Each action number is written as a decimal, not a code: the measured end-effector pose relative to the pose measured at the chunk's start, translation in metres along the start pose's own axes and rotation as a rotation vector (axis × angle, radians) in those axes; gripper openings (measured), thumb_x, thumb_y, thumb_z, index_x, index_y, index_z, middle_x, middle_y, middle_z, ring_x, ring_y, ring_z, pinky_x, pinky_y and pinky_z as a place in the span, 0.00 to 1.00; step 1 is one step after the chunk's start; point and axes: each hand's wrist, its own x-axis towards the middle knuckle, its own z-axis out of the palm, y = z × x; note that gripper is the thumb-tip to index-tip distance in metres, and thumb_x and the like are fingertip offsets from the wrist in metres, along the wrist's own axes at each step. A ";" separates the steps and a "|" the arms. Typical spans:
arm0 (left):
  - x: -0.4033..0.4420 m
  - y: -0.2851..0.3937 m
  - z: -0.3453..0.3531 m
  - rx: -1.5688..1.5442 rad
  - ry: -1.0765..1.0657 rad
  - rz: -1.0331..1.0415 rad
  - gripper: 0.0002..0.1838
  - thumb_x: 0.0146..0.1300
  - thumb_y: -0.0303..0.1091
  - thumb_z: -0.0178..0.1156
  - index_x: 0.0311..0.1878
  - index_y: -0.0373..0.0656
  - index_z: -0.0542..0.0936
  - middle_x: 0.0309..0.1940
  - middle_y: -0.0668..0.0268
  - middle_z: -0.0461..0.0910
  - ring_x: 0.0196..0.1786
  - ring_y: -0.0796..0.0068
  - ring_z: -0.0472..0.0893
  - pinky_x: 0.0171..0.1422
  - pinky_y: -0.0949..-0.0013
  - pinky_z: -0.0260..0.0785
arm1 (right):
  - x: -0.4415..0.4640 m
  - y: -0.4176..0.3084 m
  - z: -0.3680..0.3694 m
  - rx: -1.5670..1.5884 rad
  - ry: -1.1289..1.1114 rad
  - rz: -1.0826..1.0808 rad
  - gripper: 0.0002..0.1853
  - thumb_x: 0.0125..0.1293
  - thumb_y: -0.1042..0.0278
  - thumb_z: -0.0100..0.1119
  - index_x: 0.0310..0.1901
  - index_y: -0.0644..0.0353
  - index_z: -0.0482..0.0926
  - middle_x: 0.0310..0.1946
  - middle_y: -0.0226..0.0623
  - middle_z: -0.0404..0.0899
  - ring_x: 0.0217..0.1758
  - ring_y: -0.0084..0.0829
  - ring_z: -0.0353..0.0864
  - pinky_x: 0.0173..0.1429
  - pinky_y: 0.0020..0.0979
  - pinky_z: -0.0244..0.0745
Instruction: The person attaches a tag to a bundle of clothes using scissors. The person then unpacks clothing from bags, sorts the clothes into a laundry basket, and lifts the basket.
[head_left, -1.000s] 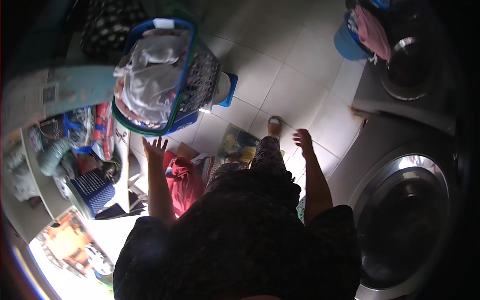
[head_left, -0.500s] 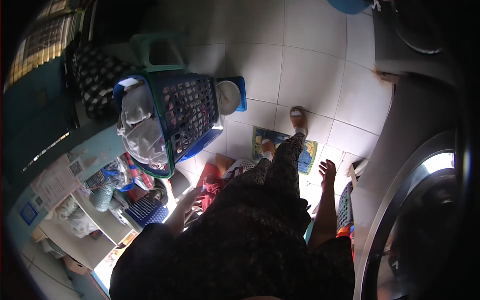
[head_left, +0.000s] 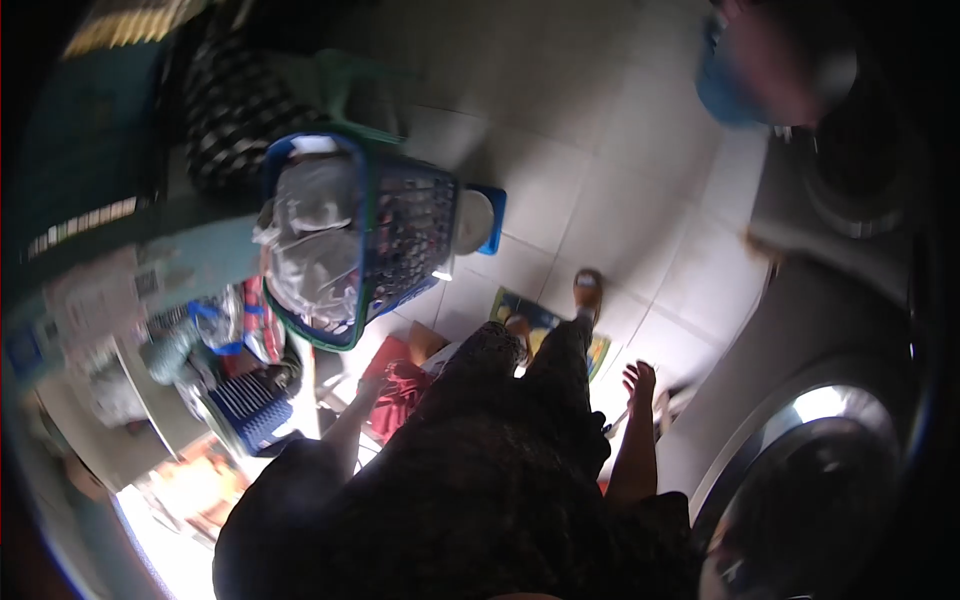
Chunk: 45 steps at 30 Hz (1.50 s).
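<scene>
Standing with one sandalled foot [head_left: 588, 290] ahead, both arms low. Left hand [head_left: 372, 388]: against or just over red cloth [head_left: 400, 398], blurred; cannot tell whether its fingers grasp any of it. Right hand [head_left: 640, 380]: fingers loosely spread, released, nothing in them, near the grey machine [head_left: 745, 390] with its round door [head_left: 810, 500]. Red cloth lies low beside the left leg.

Ahead: patterned mat [head_left: 515, 305] under the feet. Beyond, to the left: perforated basket [head_left: 405, 215] tilted on its side, white cloth [head_left: 318, 255] at its mouth; pale round object [head_left: 474, 222] just beside its base. Farthest, upper right: blue tub [head_left: 725, 85], pink cloth [head_left: 770, 70] over it, smeared.

Judgement on handling: plant feet flat, clear of mat edges; keep the right elbow off the machine; gather loose cloth in a full handful rather than by a corner.
</scene>
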 end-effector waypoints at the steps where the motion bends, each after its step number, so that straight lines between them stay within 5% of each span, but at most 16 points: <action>1: 0.002 -0.008 0.004 -0.070 0.015 0.024 0.27 0.62 0.48 0.49 0.61 0.49 0.60 0.53 0.65 0.71 0.55 0.69 0.70 0.56 0.56 0.61 | 0.006 -0.016 -0.006 0.008 -0.005 -0.025 0.20 0.59 0.53 0.51 0.51 0.51 0.67 0.43 0.37 0.75 0.43 0.34 0.75 0.47 0.37 0.67; 7: 0.014 -0.031 0.033 -0.356 0.009 0.084 0.23 0.62 0.45 0.48 0.60 0.50 0.63 0.51 0.63 0.72 0.54 0.64 0.73 0.55 0.52 0.63 | 0.012 -0.168 0.035 -0.203 -0.045 -0.211 0.23 0.59 0.53 0.49 0.54 0.53 0.65 0.49 0.41 0.72 0.50 0.39 0.72 0.55 0.41 0.64; 10: 0.075 -0.079 0.046 -0.651 0.027 0.281 0.19 0.60 0.38 0.51 0.55 0.48 0.66 0.42 0.61 0.74 0.49 0.60 0.75 0.47 0.52 0.68 | -0.011 -0.230 0.096 -0.455 -0.111 -0.327 0.24 0.60 0.54 0.47 0.56 0.54 0.63 0.51 0.41 0.71 0.51 0.39 0.71 0.55 0.41 0.63; 12: 0.044 -0.069 0.049 -1.107 0.053 0.214 0.18 0.60 0.34 0.51 0.53 0.47 0.66 0.38 0.60 0.73 0.45 0.62 0.77 0.42 0.54 0.71 | 0.003 -0.259 0.144 -0.532 -0.074 -0.311 0.24 0.61 0.54 0.45 0.56 0.54 0.62 0.50 0.40 0.71 0.50 0.39 0.71 0.54 0.40 0.63; 14: 0.097 -0.111 0.068 -1.373 0.088 0.253 0.18 0.61 0.34 0.48 0.55 0.46 0.63 0.40 0.60 0.74 0.42 0.63 0.77 0.45 0.53 0.68 | -0.003 -0.274 0.203 -0.660 -0.128 -0.327 0.21 0.59 0.53 0.47 0.54 0.49 0.64 0.47 0.39 0.72 0.48 0.37 0.72 0.50 0.40 0.65; 16: 0.042 -0.108 0.074 -1.319 0.306 0.177 0.18 0.62 0.34 0.47 0.56 0.46 0.63 0.44 0.61 0.74 0.43 0.64 0.76 0.50 0.51 0.65 | -0.025 -0.265 0.270 -0.988 -0.238 -0.348 0.20 0.59 0.56 0.49 0.52 0.48 0.64 0.43 0.37 0.74 0.43 0.34 0.73 0.45 0.36 0.67; 17: 0.039 -0.120 0.086 -1.352 0.289 0.112 0.19 0.63 0.38 0.49 0.56 0.47 0.64 0.48 0.63 0.72 0.53 0.67 0.72 0.51 0.56 0.65 | -0.039 -0.254 0.302 -1.135 -0.303 -0.372 0.17 0.59 0.58 0.49 0.50 0.49 0.65 0.40 0.35 0.75 0.39 0.31 0.74 0.41 0.34 0.67; 23: 0.001 -0.191 0.213 -1.633 0.366 -0.225 0.22 0.60 0.37 0.47 0.58 0.46 0.64 0.50 0.63 0.73 0.53 0.67 0.72 0.52 0.57 0.65 | -0.083 -0.146 0.436 -1.900 -0.851 -0.268 0.13 0.62 0.63 0.46 0.48 0.52 0.68 0.36 0.32 0.76 0.33 0.23 0.74 0.33 0.25 0.68; 32: -0.008 -0.247 0.350 -2.079 0.604 -0.690 0.26 0.57 0.34 0.50 0.61 0.47 0.59 0.47 0.64 0.71 0.48 0.67 0.73 0.48 0.49 0.66 | -0.166 0.024 0.457 -2.354 -1.330 -0.183 0.09 0.61 0.66 0.46 0.41 0.55 0.72 0.31 0.29 0.77 0.29 0.20 0.73 0.31 0.22 0.67; 35: 0.011 -0.268 0.337 -1.721 0.733 -0.693 0.32 0.50 0.33 0.59 0.60 0.39 0.60 0.57 0.49 0.63 0.58 0.54 0.66 0.60 0.57 0.61 | -0.182 0.094 0.487 -2.433 -1.337 -0.218 0.08 0.62 0.66 0.46 0.41 0.54 0.72 0.31 0.29 0.77 0.28 0.19 0.74 0.29 0.22 0.67; 38: 0.018 -0.302 0.273 -1.324 0.888 -0.609 0.33 0.49 0.31 0.59 0.59 0.36 0.60 0.61 0.46 0.56 0.61 0.51 0.62 0.64 0.62 0.58 | -0.178 0.174 0.521 -2.381 -1.370 -0.350 0.08 0.63 0.66 0.46 0.41 0.54 0.71 0.31 0.30 0.77 0.28 0.20 0.75 0.27 0.22 0.67; 42: 0.042 -0.359 0.185 -1.054 1.074 -0.403 0.36 0.47 0.32 0.61 0.62 0.40 0.59 0.63 0.50 0.53 0.65 0.51 0.57 0.65 0.59 0.55 | -0.220 0.277 0.540 -2.219 -1.361 -0.369 0.08 0.63 0.66 0.46 0.42 0.55 0.71 0.31 0.29 0.77 0.28 0.19 0.73 0.27 0.20 0.66; 45: 0.031 -0.381 0.108 -0.911 1.018 -0.353 0.40 0.47 0.35 0.64 0.64 0.44 0.57 0.66 0.51 0.49 0.67 0.51 0.52 0.67 0.55 0.52 | -0.256 0.341 0.540 -2.226 -1.407 -0.373 0.08 0.62 0.68 0.47 0.41 0.58 0.73 0.30 0.29 0.77 0.27 0.17 0.72 0.26 0.19 0.64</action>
